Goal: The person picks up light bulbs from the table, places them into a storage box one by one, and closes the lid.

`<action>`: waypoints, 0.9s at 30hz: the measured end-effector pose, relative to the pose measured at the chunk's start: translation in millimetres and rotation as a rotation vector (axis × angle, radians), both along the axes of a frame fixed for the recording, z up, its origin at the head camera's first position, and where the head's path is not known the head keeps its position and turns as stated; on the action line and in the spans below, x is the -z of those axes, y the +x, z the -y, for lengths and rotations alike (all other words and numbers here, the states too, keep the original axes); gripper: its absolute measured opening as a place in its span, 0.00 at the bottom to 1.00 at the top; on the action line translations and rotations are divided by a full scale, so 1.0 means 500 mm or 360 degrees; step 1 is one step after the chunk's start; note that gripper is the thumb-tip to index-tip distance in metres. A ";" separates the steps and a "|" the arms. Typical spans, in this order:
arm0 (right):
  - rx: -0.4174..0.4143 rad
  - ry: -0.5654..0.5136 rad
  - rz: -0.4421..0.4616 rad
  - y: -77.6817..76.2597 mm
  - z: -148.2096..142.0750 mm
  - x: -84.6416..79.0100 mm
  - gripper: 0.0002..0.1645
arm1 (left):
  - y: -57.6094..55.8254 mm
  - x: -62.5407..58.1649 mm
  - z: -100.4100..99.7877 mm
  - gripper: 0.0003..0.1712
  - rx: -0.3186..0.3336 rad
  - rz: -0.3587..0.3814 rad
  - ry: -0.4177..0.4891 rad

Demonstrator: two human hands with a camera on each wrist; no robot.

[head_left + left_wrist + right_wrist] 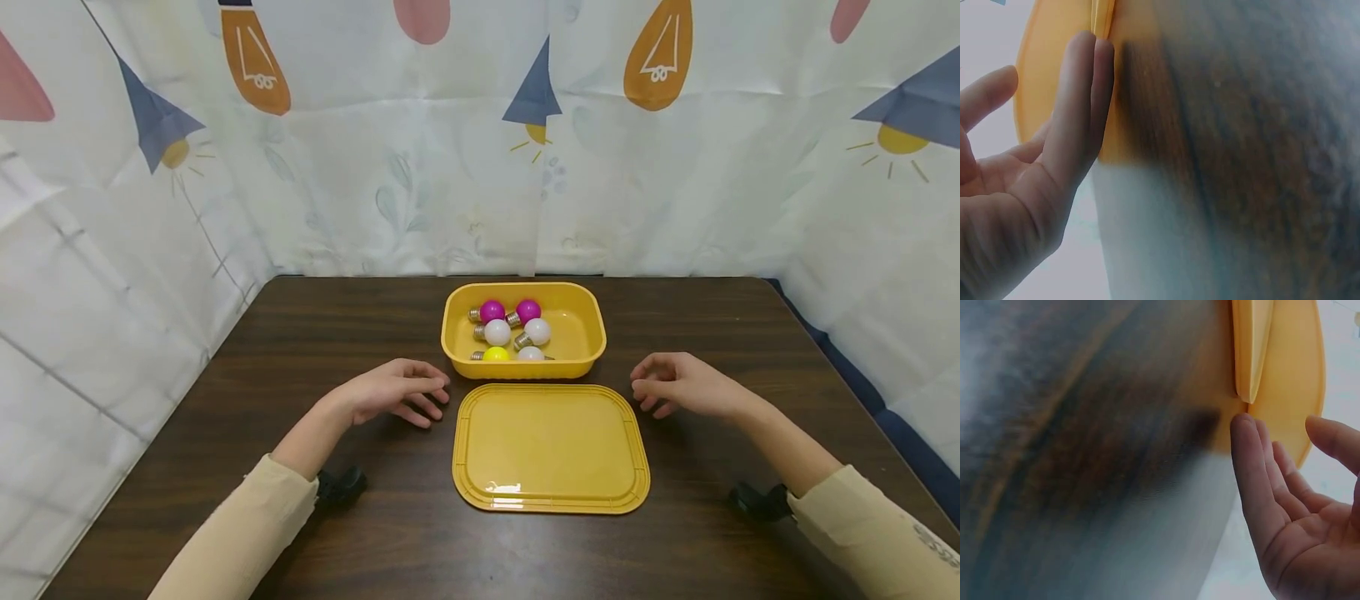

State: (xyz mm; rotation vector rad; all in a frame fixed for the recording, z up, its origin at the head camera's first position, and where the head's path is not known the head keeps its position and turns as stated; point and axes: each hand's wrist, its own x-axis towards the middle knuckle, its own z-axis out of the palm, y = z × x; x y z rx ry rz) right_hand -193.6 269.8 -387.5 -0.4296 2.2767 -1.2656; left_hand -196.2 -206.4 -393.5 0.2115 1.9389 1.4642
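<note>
A yellow tub [581,333] stands mid-table holding several small bulbs: two magenta [492,311], three white [497,332] and one yellow [496,354]. Its flat yellow lid [550,446] lies on the table just in front of it. My left hand [397,390] hovers left of the lid's far corner, fingers relaxed and holding nothing; in the left wrist view its fingers [1082,106] are straight beside the yellow lid [1041,81]. My right hand [675,383] hovers at the lid's right far corner, loosely curled and empty; its fingers [1254,469] reach toward the yellow plastic [1291,369].
The dark wooden table [300,333] is walled on three sides by a white curtain printed with bulbs and lamps [480,142]. A black wrist camera mount [341,485] sits under each forearm. The table's right edge drops off near a blue surface [900,425].
</note>
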 end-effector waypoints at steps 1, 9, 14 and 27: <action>-0.0001 0.0003 0.0015 0.002 0.000 0.001 0.26 | 0.001 0.000 -0.001 0.28 0.0019 0.0010 0.0005; -0.0009 0.0006 0.0164 0.021 -0.004 0.000 0.28 | 0.005 0.006 -0.001 0.28 0.0121 0.0074 0.0056; -0.0021 -0.0022 0.0237 0.029 -0.008 0.000 0.27 | 0.008 0.009 0.002 0.29 0.0150 0.0102 0.0083; -0.0066 -0.0135 0.0358 0.032 -0.006 0.005 0.31 | 0.032 0.000 -0.011 0.30 0.0198 0.0062 0.0070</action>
